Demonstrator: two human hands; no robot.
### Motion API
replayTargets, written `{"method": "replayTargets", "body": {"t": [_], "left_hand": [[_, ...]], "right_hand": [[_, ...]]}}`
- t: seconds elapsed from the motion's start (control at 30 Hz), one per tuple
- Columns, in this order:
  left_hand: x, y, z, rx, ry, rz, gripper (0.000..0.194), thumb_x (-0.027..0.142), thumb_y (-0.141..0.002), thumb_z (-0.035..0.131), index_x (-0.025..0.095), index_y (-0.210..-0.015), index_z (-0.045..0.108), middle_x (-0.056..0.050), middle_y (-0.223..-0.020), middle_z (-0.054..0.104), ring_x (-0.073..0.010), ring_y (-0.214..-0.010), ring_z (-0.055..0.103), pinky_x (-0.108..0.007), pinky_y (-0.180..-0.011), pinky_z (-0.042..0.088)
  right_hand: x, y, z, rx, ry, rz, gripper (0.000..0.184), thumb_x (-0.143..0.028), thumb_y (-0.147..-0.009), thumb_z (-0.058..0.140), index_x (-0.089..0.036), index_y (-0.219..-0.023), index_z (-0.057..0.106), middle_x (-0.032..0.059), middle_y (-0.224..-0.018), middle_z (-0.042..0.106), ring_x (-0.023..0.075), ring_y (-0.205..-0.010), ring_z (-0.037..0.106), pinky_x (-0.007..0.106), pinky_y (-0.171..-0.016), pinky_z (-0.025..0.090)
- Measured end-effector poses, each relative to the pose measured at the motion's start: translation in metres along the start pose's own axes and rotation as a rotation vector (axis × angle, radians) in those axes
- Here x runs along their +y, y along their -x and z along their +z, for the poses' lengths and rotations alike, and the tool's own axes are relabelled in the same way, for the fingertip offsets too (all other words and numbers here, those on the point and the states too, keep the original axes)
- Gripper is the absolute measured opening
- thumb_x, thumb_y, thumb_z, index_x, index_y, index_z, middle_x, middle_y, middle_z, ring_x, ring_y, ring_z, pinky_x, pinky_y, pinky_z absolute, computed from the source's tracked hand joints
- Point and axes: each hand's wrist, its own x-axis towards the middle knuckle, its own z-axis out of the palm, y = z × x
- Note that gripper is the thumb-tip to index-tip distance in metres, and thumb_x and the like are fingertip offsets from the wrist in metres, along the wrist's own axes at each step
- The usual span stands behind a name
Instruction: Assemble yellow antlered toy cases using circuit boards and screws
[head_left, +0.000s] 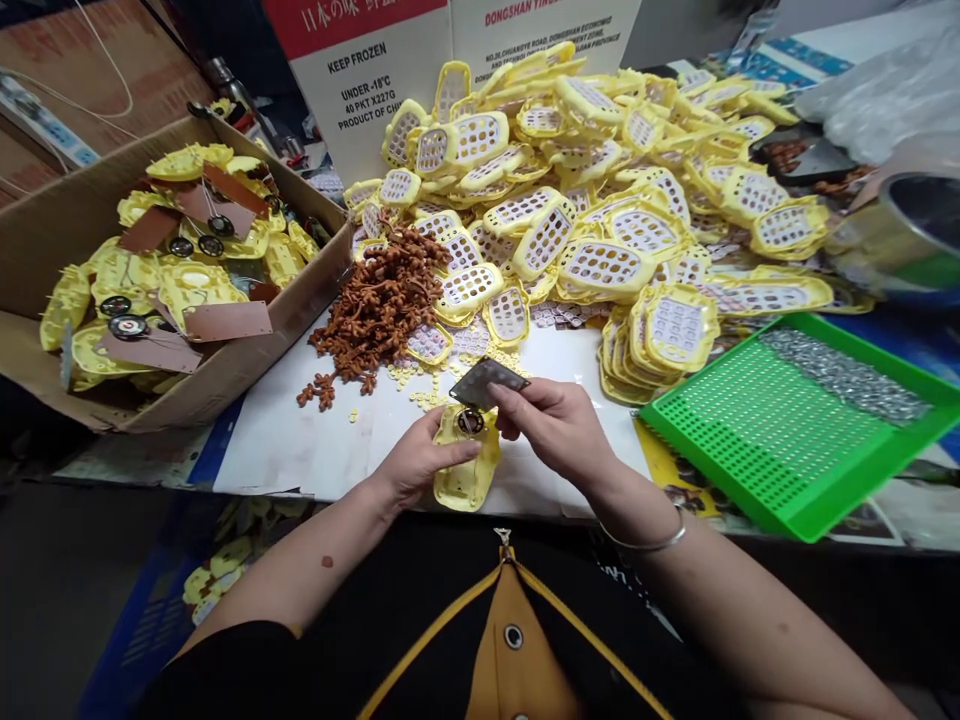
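My left hand [421,457] grips a yellow plastic shell [463,482] by its left side, thumb across its inner face. A small round black speaker [470,421] sits at the shell's upper end. Just above it, my right hand [551,425] pinches a dark circuit board [484,384], which is tilted over the top of the shell. Whether wires join the board and the speaker is hard to make out. Beyond the hands lie a heap of brown rubbery keypad pieces [382,300] and scattered small yellow buttons [412,385].
A cardboard box [300,325] at left holds yellow shells with boards and speakers. Yellow keypad covers [607,265] are heaped at the back, with a stack [664,335] at right. Silver screws [847,375] lie in a green tray [739,430]. A metal container [900,225] stands far right.
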Motion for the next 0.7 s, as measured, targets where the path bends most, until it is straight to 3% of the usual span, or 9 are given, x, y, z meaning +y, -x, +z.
{"method": "replayTargets", "body": {"t": [0.13, 0.27, 0.37, 0.43, 0.5, 0.57, 0.7], "left_hand": [[-0.004, -0.003, 0.005, 0.083, -0.111, -0.007, 0.048, 0.029, -0.056, 0.088, 0.015, -0.095, 0.064, -0.002, -0.086, 0.071, -0.0139, -0.075, 0.065, -0.026, -0.075, 0.051], [-0.006, -0.005, 0.007, 0.120, -0.056, -0.035, 0.043, 0.036, -0.062, 0.084, 0.016, -0.095, 0.063, -0.002, -0.081, 0.071, -0.0161, -0.070, 0.067, -0.028, -0.068, 0.053], [-0.006, -0.005, 0.007, 0.126, 0.001, -0.072, 0.048, 0.039, -0.062, 0.083, 0.015, -0.097, 0.062, -0.004, -0.078, 0.071, -0.0177, -0.065, 0.067, -0.030, -0.063, 0.055], [-0.006, -0.005, 0.007, 0.111, 0.024, -0.088, 0.050, 0.039, -0.061, 0.084, 0.015, -0.099, 0.062, -0.004, -0.078, 0.071, -0.0182, -0.064, 0.067, -0.031, -0.062, 0.055], [-0.006, -0.005, 0.005, 0.083, 0.025, -0.107, 0.050, 0.039, -0.061, 0.084, 0.015, -0.099, 0.061, -0.005, -0.078, 0.072, -0.0189, -0.064, 0.068, -0.031, -0.061, 0.055], [-0.005, -0.005, 0.004, 0.068, 0.018, -0.126, 0.050, 0.038, -0.061, 0.085, 0.015, -0.098, 0.061, -0.005, -0.077, 0.071, -0.0194, -0.063, 0.068, -0.032, -0.062, 0.055], [-0.003, -0.008, 0.000, 0.087, 0.021, -0.121, 0.053, 0.036, -0.057, 0.087, 0.014, -0.098, 0.063, -0.004, -0.080, 0.072, -0.0182, -0.069, 0.068, -0.030, -0.067, 0.054]], "right_hand": [[0.004, -0.001, 0.004, 0.084, 0.083, -0.018, 0.056, -0.063, -0.079, 0.059, -0.017, -0.048, 0.054, 0.0002, -0.044, 0.054, 0.0089, -0.044, 0.047, 0.023, -0.044, 0.036], [0.015, 0.000, 0.000, 0.166, 0.237, -0.088, 0.045, -0.054, -0.084, 0.056, -0.018, -0.058, 0.055, -0.0006, -0.049, 0.055, 0.0099, -0.046, 0.049, 0.023, -0.044, 0.037], [0.026, 0.003, -0.003, 0.284, 0.321, -0.108, 0.025, -0.042, -0.084, 0.059, -0.017, -0.092, 0.061, -0.0040, -0.050, 0.054, 0.0120, -0.044, 0.051, 0.024, -0.043, 0.039], [0.031, 0.004, -0.005, 0.344, 0.340, -0.109, 0.043, -0.034, -0.083, 0.060, -0.017, -0.122, 0.052, -0.0077, -0.047, 0.051, 0.0130, -0.040, 0.050, 0.025, -0.041, 0.039], [0.032, 0.006, -0.009, 0.327, 0.378, -0.127, 0.049, -0.030, -0.084, 0.058, -0.018, -0.130, 0.047, -0.0067, -0.049, 0.054, 0.0131, -0.039, 0.050, 0.025, -0.040, 0.040], [0.029, 0.006, -0.015, 0.263, 0.417, -0.154, 0.038, -0.030, -0.085, 0.057, -0.018, -0.121, 0.056, -0.0006, -0.062, 0.064, 0.0132, -0.046, 0.056, 0.027, -0.045, 0.046], [0.013, 0.010, -0.034, 0.012, 0.413, -0.211, 0.033, -0.035, -0.082, 0.065, -0.017, -0.108, 0.059, 0.0060, -0.085, 0.072, 0.0168, -0.069, 0.069, 0.029, -0.062, 0.055]]}}
